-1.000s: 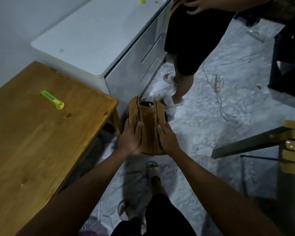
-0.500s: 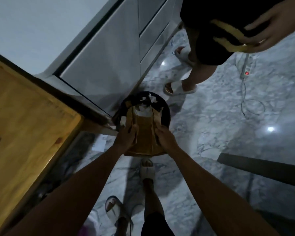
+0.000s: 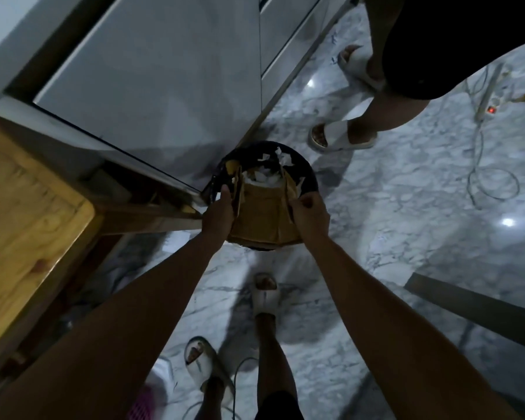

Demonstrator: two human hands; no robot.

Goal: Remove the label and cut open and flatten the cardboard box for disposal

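Hands, left and right, each grip one side of the folded box between them, its long axis pointing away, far end down over the paper-filled bin, both equally near

Flattened cardboard box — gripped at its side flaps by left hand and right hand — held over black bin containing white paper scraps just beyond the grip.
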